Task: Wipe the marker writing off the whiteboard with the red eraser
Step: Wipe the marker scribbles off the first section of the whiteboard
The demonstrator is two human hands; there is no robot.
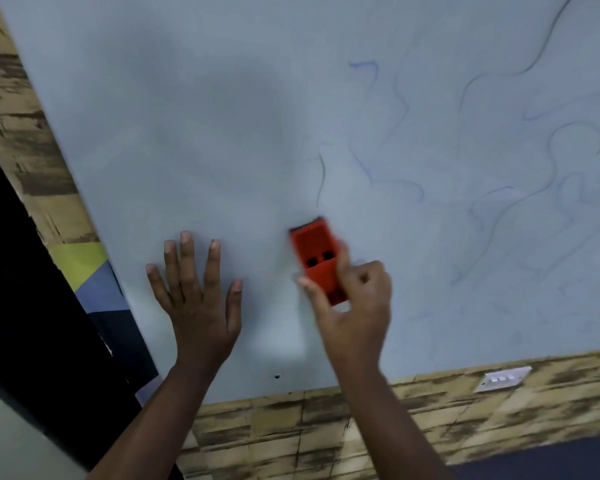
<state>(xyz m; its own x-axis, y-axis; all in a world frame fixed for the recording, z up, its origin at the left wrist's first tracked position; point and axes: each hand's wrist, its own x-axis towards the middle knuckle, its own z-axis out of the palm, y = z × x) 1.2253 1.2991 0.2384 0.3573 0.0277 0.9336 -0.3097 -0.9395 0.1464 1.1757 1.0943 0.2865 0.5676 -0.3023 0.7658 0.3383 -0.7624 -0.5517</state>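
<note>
Right hand (pixel 352 299): is gripping the red eraser (pixel 317 259) by its long sides, thumb on the left edge, fingers curled round the right, pressing its pad against the whiteboard (pixel 187 133).
Left hand (pixel 196 299): is lying flat on the board just left of the eraser, fingers straight and spread, holding nothing; it seems to be steadying the panel.
Eraser position: is sitting low on the board, near mid-width, directly beneath a short dark stroke (pixel 322 178).
Marker writing: faint blue and dark squiggles (pixel 482 202) are covering the right half; the left half is looking wiped.
Step in hand: likely is working rightward from the cleaned area into the remaining lines.
Doing it well: keeping the pad fully flat, pressing evenly, and overlapping each pass should be lifting the thin lines rather than smearing them; the upper right strokes will be needing a long reach.
Surroundings: a wall switch (pixel 503 379) is sitting below the board on brick-patterned wall (pixel 291 445).
</note>
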